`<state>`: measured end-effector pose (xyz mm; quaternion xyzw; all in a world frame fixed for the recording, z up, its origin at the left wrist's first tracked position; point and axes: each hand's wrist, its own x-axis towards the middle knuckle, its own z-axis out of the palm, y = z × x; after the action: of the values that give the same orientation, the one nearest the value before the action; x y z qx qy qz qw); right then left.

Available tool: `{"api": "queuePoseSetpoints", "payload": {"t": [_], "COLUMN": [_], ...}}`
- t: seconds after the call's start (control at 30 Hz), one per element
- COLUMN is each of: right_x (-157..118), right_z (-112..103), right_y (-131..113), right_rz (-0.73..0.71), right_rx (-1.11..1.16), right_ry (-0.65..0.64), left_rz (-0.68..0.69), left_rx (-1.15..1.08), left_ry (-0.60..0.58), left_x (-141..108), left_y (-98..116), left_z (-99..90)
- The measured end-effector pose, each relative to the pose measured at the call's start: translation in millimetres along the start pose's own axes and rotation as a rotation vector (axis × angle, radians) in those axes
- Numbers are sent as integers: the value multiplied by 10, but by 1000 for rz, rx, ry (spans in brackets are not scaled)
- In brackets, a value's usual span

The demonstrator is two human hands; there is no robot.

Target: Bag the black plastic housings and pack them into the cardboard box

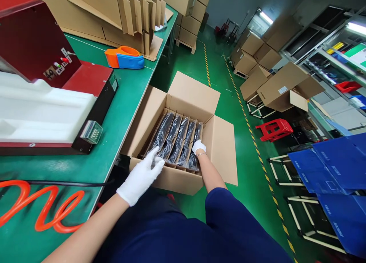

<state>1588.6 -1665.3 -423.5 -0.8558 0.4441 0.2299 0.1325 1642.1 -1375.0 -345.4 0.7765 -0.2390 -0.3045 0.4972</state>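
Note:
An open cardboard box (174,181) stands below the table's edge, its flaps spread outward. Inside, several long black parts in clear plastic bags (179,139) stand in a row between cardboard dividers. My left hand (143,175), in a white glove, is over the box's near left side, fingers apart and holding nothing. In a matching glove, my right hand (199,146) reaches down at the rightmost bagged black part (194,158). Its fingers are mostly hidden, so I cannot tell whether they grip that part.
The green table (126,102) at left bears a red machine with a white foam bed (45,110), a tape dispenser (124,57), cardboard dividers (137,16) and an orange coiled hose (47,209). Right of the floor's striped line are a red stool (276,129) and blue bins (328,171).

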Motion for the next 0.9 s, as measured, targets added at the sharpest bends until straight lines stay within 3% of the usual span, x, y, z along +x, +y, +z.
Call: {"api": "queuePoseSetpoints", "payload": {"t": [0.17, 0.3, 0.43, 0.5, 0.57, 0.67, 0.9], "right_x": [-170, -486, -816, -961, -1091, -1240, -1340], "right_z": [-437, -683, -537, -375, -228, -109, -137], "right_y": [233, 402, 303, 197, 93, -26, -87], "right_rz": [55, -119, -532, -724, -841, -932, -1016], "right_rx": [77, 194, 587, 765, 805, 764, 676], "right_ry": [175, 293, 315, 247, 169, 122, 150], "left_rz": [-25, -22, -41, -26, 63, 211, 222], "left_rx": [30, -16, -196, -346, -479, -550, -600], "left_ry": [-8, 11, 128, 185, 216, 293, 434], "left_x": [8, 15, 68, 114, 151, 167, 170], "left_y": [1, -19, -43, -38, -16, 28, -8], "left_z": [11, 25, 14, -12, -48, -93, -94]}}
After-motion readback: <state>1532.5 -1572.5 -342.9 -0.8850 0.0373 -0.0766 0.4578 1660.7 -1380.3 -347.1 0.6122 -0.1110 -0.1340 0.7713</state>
